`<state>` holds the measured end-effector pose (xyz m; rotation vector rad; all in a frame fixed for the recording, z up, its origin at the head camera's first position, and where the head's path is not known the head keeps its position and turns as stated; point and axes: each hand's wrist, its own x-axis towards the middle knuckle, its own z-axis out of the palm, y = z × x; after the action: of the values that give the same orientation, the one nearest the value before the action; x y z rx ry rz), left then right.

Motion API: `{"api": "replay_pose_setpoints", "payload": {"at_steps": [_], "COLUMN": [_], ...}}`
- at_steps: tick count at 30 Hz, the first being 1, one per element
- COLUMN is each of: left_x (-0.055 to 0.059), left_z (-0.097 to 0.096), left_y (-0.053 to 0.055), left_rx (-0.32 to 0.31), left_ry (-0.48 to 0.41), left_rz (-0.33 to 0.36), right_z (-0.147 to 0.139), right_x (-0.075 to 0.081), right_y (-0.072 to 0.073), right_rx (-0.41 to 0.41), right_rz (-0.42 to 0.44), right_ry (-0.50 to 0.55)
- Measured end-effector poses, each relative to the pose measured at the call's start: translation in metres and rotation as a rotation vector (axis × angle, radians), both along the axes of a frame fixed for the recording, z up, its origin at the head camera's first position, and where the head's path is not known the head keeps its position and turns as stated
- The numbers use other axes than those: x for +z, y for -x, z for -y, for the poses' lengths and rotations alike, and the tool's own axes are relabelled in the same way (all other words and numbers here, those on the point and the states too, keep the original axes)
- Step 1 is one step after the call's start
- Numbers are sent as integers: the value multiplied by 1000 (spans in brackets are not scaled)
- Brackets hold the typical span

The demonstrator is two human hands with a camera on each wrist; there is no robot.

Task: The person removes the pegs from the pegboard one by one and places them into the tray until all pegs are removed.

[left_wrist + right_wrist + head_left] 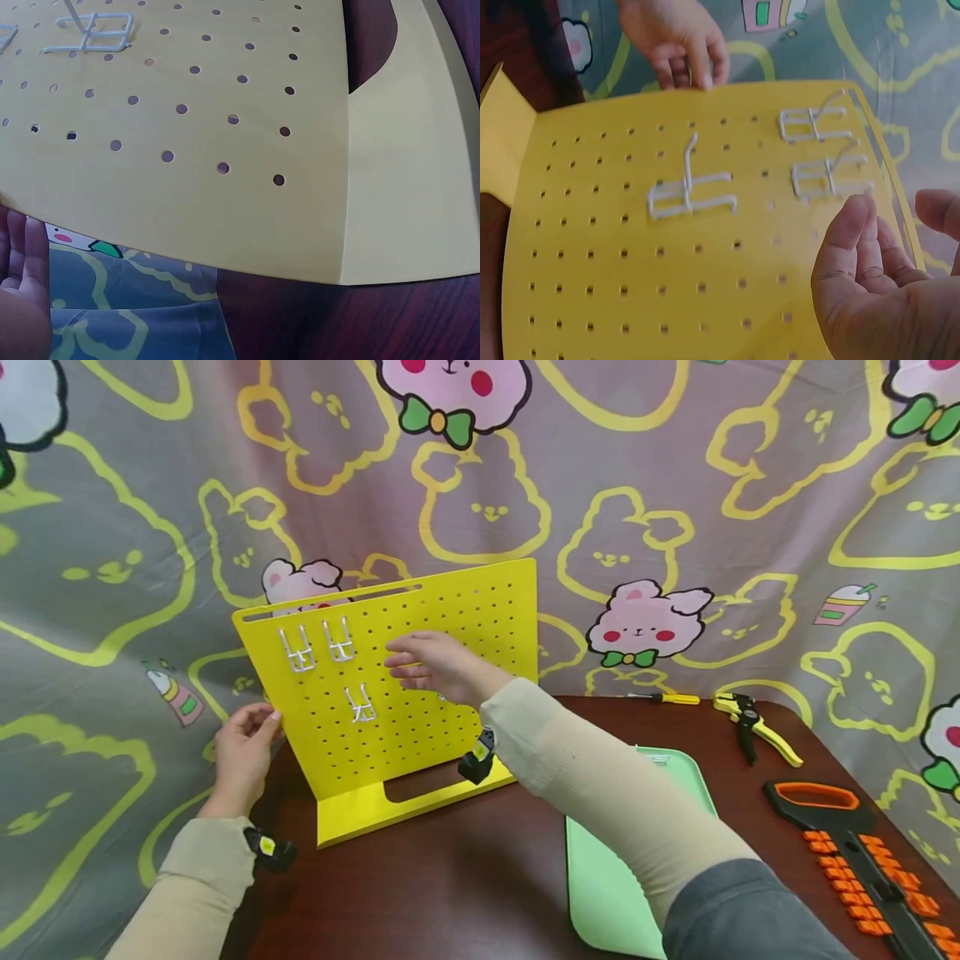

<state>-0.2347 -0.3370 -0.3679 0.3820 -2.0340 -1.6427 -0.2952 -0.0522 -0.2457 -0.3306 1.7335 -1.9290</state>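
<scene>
Obscuring part of the pegboard: the right hand

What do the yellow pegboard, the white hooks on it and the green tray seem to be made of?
Yellow pegboard: probably painted metal; thin sheet, neat round holes, smooth even colour.
White hooks: likely coated metal wire; slim rods, bent and joined, smooth finish.
Green tray: perhaps plastic, from its smooth, uniform colour and rounded corners; partly hidden, so less certain.
</scene>
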Motion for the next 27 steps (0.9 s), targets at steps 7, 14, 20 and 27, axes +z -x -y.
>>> {"api": "replay_pose_setpoints", "payload": {"at_steps": [7, 14, 20, 27], "left_x": [-3, -4, -5, -5], "left_z": [2, 0, 0, 3], "left_y": [-1, -2, 1, 2], "left_rx": [13, 6, -9, -11], "left_ry": [-27, 13, 42, 27], "left_rz": [-34, -10, -14, -19], "right_z": [35, 58, 66, 75], "right_x": [3, -2, -7, -8], "right_y": [-8, -14, -17, -20], "right_rx": [-33, -62, -134, -200], "right_rz": [5, 2, 4, 44], "right_ry": [26, 43, 89, 146]}}
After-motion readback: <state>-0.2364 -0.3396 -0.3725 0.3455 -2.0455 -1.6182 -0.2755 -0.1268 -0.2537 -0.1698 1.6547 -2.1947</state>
